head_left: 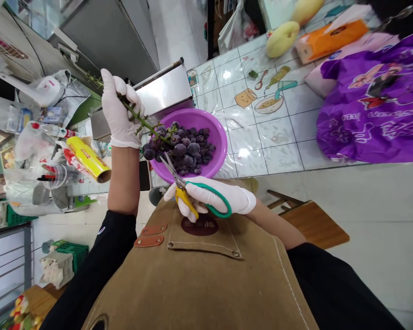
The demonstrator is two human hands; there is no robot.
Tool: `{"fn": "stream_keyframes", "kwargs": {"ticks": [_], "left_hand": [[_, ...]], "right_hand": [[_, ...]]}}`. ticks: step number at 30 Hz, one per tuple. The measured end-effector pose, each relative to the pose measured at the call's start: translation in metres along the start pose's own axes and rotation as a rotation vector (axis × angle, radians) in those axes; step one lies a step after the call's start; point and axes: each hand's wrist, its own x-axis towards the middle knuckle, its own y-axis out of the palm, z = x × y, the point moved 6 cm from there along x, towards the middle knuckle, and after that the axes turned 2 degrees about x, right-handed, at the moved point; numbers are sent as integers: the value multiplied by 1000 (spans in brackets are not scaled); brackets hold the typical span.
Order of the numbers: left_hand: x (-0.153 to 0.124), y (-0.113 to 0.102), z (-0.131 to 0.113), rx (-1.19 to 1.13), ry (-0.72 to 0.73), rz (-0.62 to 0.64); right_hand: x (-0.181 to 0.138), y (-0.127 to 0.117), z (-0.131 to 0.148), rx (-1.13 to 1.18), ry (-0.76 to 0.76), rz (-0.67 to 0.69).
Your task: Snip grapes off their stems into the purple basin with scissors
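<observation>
My left hand [121, 110], in a white glove, is closed around the green stem [146, 123] of a grape bunch. Part of the stem is bare, and dark purple grapes [184, 149] hang from its lower end over the purple basin [221, 142]. More grapes lie loose in the basin; where the bunch ends and the loose ones begin is hard to tell. My gloved right hand [206, 195] holds scissors [181, 181] with one yellow and one green handle loop. Their blades are slightly parted and point up at the near left rim of the basin, close to the grapes.
A stainless steel box [168, 89] stands behind the basin. To the right, the tiled-pattern tabletop [278, 133] bears a purple plastic bag [375, 101], an orange tissue pack [332, 41] and yellow melons [282, 39]. On the left lie a yellow roll [88, 159] and plastic cups [60, 176]. A wooden stool [313, 224] stands below.
</observation>
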Motion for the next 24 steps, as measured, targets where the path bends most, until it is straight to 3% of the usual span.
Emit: {"fn": "stream_keyframes", "kwargs": {"ticks": [3, 6, 11, 17, 24], "left_hand": [[-1, -2, 0, -34, 11, -70], [-2, -2, -4, -48, 59, -69], [-4, 0, -5, -93, 101, -44], [-10, 7, 0, -200, 173, 14], [-22, 10, 7, -159, 159, 7]], "right_hand": [[7, 1, -7, 147, -64, -25], [13, 3, -10, 352, -136, 53], [20, -1, -14, 613, -117, 111], [27, -5, -12, 854, 25, -36], [27, -7, -3, 1094, 61, -293]]}}
